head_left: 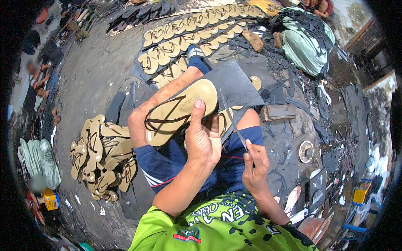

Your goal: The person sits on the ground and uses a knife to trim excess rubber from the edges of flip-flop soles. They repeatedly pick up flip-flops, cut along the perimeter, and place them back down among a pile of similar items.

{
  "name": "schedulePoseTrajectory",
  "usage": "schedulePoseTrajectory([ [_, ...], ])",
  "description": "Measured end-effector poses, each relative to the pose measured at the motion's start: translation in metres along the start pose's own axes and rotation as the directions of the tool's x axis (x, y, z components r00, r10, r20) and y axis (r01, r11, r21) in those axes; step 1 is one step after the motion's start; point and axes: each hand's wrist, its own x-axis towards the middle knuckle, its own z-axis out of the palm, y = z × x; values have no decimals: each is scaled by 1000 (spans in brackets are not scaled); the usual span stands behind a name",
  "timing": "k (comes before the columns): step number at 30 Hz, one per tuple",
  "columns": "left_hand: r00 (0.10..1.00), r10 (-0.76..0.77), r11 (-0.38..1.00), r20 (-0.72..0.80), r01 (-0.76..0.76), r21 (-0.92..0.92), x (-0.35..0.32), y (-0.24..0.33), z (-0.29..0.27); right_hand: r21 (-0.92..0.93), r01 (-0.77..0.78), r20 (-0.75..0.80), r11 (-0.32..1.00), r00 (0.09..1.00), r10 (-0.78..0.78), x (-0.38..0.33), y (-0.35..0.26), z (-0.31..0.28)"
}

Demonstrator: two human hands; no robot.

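A tan flip-flop (190,100) with thin dark brown straps is gripped in my left hand (203,140), the thumb pressed on its footbed and the fingers underneath. Behind its toe end extends a flat dark grey rubber sheet (240,85); whether the two are joined I cannot tell. My right hand (254,167) is closed on a long, thin, pointed knife blade (233,119), which points up and away along the sheet's near side. Part of another tan flip-flop (226,121) shows behind my left fingers, over my lap.
Tan flip-flops (102,157) lie heaped at my left. Rows of flip-flops (180,27) stretch across the floor ahead. A whetstone-like block (278,113) sits by my right knee, near a round metal object (307,151). Rubber scraps and a pale green sack (303,42) lie right; people are at the edges.
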Motion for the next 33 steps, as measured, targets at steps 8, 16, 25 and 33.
schedulePoseTrajectory([
  [8,988,-145,979,53,135,152,-21,-11,-33,-41,99,113,994,989,-93,50,4,-6],
  [16,900,-421,887,110,383,257,-75,13,-104,461,-513,371,724,853,368,91,24,14],
  [25,948,-315,942,38,308,130,-79,49,-104,379,-290,475,879,876,85,-24,-6,-37],
  [33,966,-240,963,-95,249,102,-81,34,-103,262,-138,387,955,922,27,-49,-11,-32],
])
